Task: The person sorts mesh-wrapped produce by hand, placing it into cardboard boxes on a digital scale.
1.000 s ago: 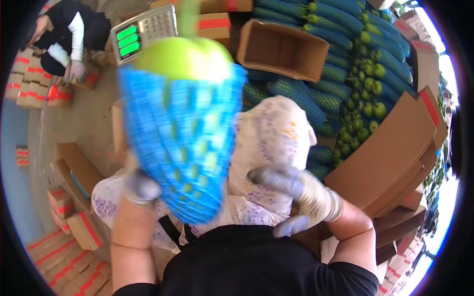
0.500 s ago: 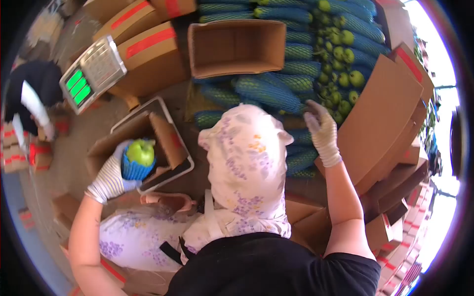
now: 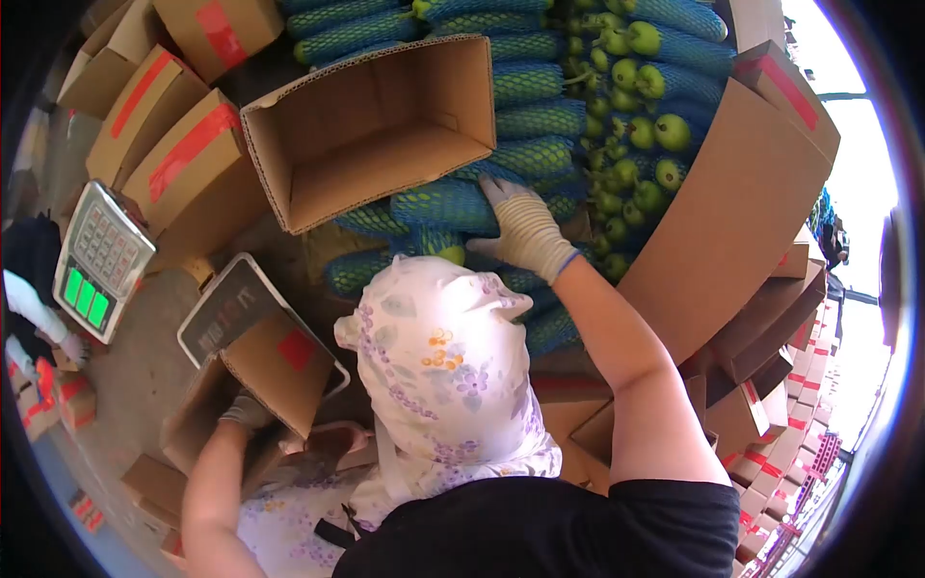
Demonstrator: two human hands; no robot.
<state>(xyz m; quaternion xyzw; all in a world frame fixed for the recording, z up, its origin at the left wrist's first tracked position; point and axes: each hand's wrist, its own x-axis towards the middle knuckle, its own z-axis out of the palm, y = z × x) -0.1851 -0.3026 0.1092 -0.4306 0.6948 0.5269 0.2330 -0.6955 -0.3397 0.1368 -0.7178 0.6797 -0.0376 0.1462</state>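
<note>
My left hand (image 3: 249, 411), in a striped glove, reaches down into an open carton (image 3: 198, 409). Its fingers are hidden by the walls, and so is whatever they hold. This carton sits on a scale platform (image 3: 220, 310). My right hand (image 3: 530, 231), also gloved, grips the right end of a green gourd (image 3: 438, 205) in a blue foam net, its fingers over the top and thumb on the near side. More netted gourds (image 3: 535, 120) lie around it in rows, several with round green stem ends (image 3: 672, 132) showing.
A large open carton (image 3: 385, 144) rests on the gourds ahead. Closed cartons with red tape (image 3: 188, 144) stand at the left, beside the scale's lit display (image 3: 87, 297). Tall cardboard (image 3: 727, 222) borders the right side. Another person's arm (image 3: 43, 313) shows at far left.
My left hand has lowered into the carton; the netted gourd it held is out of sight. My right hand has moved from above the pile onto a gourd. The view has shifted.
</note>
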